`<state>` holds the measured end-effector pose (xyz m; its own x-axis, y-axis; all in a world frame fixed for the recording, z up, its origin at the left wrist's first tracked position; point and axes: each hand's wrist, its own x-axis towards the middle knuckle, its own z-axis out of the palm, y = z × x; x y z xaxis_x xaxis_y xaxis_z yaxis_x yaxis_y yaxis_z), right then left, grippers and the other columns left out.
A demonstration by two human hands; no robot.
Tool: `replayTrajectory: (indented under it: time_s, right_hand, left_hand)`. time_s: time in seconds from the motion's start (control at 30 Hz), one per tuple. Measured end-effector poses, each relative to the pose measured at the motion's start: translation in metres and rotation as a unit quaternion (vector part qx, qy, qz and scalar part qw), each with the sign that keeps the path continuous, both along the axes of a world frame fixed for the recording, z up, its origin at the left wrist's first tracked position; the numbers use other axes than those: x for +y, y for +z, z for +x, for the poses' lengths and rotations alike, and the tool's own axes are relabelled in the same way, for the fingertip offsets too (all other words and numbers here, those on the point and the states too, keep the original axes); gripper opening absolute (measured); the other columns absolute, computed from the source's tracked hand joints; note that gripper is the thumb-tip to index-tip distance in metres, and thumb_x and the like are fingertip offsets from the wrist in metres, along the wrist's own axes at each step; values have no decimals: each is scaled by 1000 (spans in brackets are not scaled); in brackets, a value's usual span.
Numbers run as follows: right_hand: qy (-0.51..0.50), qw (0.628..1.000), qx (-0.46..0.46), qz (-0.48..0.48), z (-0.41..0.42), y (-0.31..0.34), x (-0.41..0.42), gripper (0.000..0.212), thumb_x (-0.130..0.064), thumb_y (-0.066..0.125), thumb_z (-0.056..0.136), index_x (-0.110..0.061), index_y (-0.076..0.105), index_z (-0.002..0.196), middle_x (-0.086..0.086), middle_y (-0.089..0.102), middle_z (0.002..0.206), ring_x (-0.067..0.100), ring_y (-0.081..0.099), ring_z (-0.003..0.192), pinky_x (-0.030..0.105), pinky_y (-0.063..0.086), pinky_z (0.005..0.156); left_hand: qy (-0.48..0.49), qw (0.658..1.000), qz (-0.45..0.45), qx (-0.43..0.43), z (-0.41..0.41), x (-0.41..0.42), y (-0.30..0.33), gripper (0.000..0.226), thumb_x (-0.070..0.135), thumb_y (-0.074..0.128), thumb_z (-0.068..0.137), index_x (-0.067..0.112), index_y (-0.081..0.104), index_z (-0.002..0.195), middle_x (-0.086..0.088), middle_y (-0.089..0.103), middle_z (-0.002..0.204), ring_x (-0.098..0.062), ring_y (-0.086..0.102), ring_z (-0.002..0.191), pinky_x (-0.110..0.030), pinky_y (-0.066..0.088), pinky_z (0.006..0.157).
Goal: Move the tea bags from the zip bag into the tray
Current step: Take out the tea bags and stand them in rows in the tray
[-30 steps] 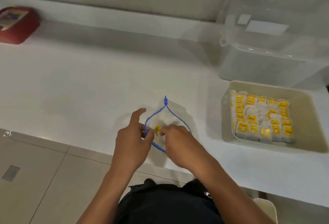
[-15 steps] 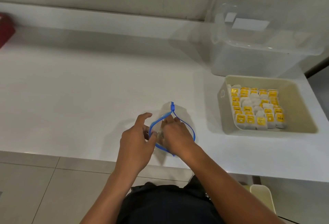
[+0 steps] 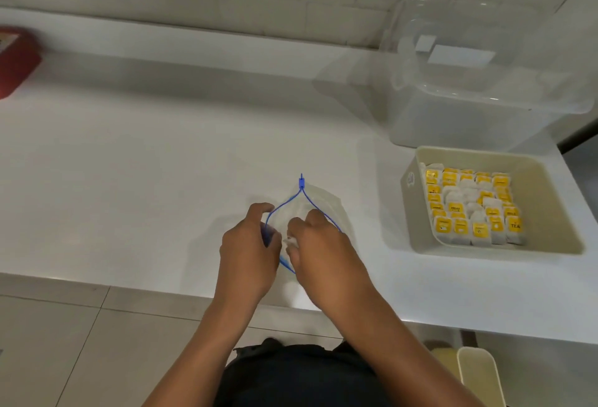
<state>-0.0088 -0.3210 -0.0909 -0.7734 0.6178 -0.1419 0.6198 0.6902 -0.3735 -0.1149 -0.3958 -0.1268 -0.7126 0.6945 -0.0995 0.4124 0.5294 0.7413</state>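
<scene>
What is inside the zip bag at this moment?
The right hand reaches into the open zip bag, pinching something white, likely a tea bag. The left hand holds the blue rim. Both hands cover the rest of its contents.

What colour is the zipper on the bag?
Blue: the zip bag's zipper shows best in the head view.

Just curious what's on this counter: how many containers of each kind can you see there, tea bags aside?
Zip bag, clear with a blue zip: 1
Beige tray holding tea bags: 1
Clear plastic box: 1
Red container, at the left edge: 1
Total: 4
</scene>
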Motion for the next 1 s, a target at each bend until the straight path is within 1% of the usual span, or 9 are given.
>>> replayTrajectory:
  time_s: [0.1,0.23,0.3,0.37,0.53,0.67,0.77,0.87,1.0]
  right_hand:
    - [-58,994,95,-13,7,12,6,15,-20,55,99,-16,62,112,1,53,111,20,61,89,21,35,70]
    - [-173,945,239,-141,22,13,18,4,-24,66,93,-23,68,96,-9,65,90,9,60,75,19,48,69]
    - [-221,897,286,-255,30,15,20,2,-25,68,92,-25,69,95,-7,69,86,13,64,67,22,54,65]
    - [-249,846,316,-350,37,18,22,4,-26,68,93,-23,70,96,-3,72,85,17,63,60,29,57,66]
    - [-254,781,373,-432,51,21,32,9,-19,65,96,-13,71,100,10,73,87,20,61,63,33,56,70]
    - [-245,744,407,-470,63,20,40,6,-10,65,94,-8,69,99,12,74,94,22,68,76,32,54,70]
    - [-238,706,425,-514,74,20,49,5,-13,68,92,-9,69,95,14,72,100,26,70,86,36,54,75]
    - [-230,659,452,-556,86,22,60,24,-27,62,88,-6,68,98,18,69,102,26,68,90,36,55,75]
    - [-214,655,456,-564,103,25,74,27,-25,66,92,-3,67,108,14,69,105,23,68,95,34,56,78]
  left_hand:
    - [-4,1000,6,-7,-1,3,9,45,17,70,87,32,54,127,15,64,92,-4,63,77,-26,50,74]
    - [-16,995,84,43,6,-1,28,52,26,70,88,38,50,134,17,50,119,-2,56,100,-19,45,76]
    - [-20,989,139,44,12,-3,42,45,24,69,89,39,54,129,19,52,117,-2,57,101,-13,44,71]
    - [-43,985,168,23,19,-2,54,32,29,66,92,36,59,123,18,61,109,-5,61,96,-16,47,66]
    - [-58,985,126,-106,35,6,63,39,56,61,81,42,60,117,19,68,94,-6,67,83,-22,54,66]
    - [-48,979,149,-129,54,16,59,12,30,71,90,37,71,99,13,72,85,-12,70,78,-39,59,73]
    - [-54,974,161,-149,63,25,59,15,19,68,93,33,72,96,11,74,84,-11,71,79,-34,58,77]
    - [-77,969,165,-168,67,35,61,18,15,65,95,30,73,98,10,74,88,-10,70,84,-27,56,78]
    - [-103,964,164,-181,78,51,63,28,12,66,94,37,72,105,12,73,95,-11,68,86,-28,56,80]
